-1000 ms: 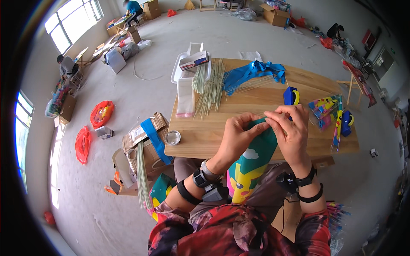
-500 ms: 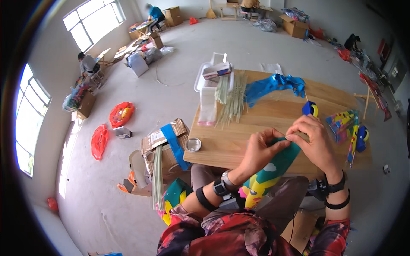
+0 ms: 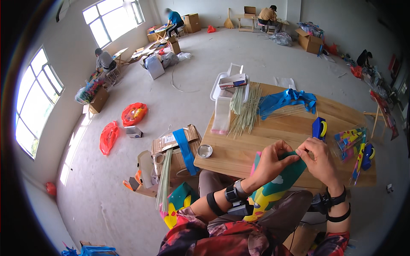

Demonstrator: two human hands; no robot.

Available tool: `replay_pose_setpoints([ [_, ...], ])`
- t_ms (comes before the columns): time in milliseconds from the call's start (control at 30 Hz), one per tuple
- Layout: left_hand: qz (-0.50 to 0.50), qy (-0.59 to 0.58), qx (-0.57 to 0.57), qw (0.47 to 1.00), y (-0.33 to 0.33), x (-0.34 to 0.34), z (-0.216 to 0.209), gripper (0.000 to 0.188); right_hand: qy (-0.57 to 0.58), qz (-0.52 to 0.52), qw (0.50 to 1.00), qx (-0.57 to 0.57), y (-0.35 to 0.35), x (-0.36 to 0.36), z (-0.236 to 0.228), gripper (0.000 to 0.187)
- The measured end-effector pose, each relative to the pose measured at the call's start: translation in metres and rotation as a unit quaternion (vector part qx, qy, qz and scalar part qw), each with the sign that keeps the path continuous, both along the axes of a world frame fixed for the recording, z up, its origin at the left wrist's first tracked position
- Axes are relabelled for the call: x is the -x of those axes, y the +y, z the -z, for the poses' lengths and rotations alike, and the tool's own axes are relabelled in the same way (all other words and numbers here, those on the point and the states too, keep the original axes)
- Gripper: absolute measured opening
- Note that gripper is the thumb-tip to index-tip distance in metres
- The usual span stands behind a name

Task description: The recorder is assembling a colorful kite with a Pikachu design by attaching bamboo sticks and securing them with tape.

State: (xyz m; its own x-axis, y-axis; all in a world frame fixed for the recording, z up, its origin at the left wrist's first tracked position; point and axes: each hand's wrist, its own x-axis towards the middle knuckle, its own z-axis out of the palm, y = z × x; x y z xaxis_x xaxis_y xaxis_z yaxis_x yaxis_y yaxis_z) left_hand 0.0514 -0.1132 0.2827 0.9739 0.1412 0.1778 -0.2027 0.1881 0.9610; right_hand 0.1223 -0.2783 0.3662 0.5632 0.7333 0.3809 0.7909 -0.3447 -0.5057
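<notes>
1. Presently, lower left: printed sheets [image 3: 183,196], green and yellow, lying beside the lap, out of hand; judged not yet worked.
2. Lower centre-right: held sheet [image 3: 269,196], green with a yellow figure, over the lap at the near table edge. Left hand [image 3: 275,161]: thumb and fingers pinching its upper edge. Right hand [image 3: 319,158]: fingertips pinching the same edge, just beside the left's. Judged partway: sheet in hand, no stick or ribbon visibly joined to it; how much is left cannot be told.
3. Right: colourful packets [image 3: 350,138], clear-wrapped, on the table; whether finished, cannot tell.
4. Wooden table [image 3: 239,147], left to right: round dish [image 3: 205,150] at the near-left corner; clear sleeves [image 3: 221,115] below a white tray [image 3: 217,88]; small box [image 3: 232,81] on the tray; loose thin sticks [image 3: 246,110]; blue ribbon [image 3: 288,102]; two blue tape dispensers [image 3: 317,128], the second beside the packets.
5. Room, left to right: tall window [image 3: 39,100]; seated co-worker [image 3: 103,60], upper left; two red bags [image 3: 109,137] on the grey floor; taped carton [image 3: 160,145] with bundled sticks [image 3: 164,179]; broom [image 3: 229,19], upper centre; filled carton [image 3: 308,42], upper right.
</notes>
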Motion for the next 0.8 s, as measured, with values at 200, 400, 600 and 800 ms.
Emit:
replay_pose_setpoints([
  [200,0.015,-0.002,-0.027,1.000,-0.007,-0.001,0.003,0.025,-0.007,-0.021,1.000,-0.017,-0.011,0.002,0.003,0.011],
  [400,0.035,0.036,-0.025,0.998,0.017,0.003,-0.040,0.031,0.047,-0.015,0.998,-0.036,0.000,0.000,-0.022,0.008],
  [600,0.042,-0.037,-0.106,0.993,0.019,-0.012,-0.064,0.037,-0.083,-0.030,0.991,-0.103,0.003,-0.021,-0.032,0.014],
  [800,-0.101,-0.109,-0.221,0.964,0.016,-0.028,-0.079,0.044,-0.177,0.005,0.972,-0.153,0.007,-0.036,-0.037,0.015],
])
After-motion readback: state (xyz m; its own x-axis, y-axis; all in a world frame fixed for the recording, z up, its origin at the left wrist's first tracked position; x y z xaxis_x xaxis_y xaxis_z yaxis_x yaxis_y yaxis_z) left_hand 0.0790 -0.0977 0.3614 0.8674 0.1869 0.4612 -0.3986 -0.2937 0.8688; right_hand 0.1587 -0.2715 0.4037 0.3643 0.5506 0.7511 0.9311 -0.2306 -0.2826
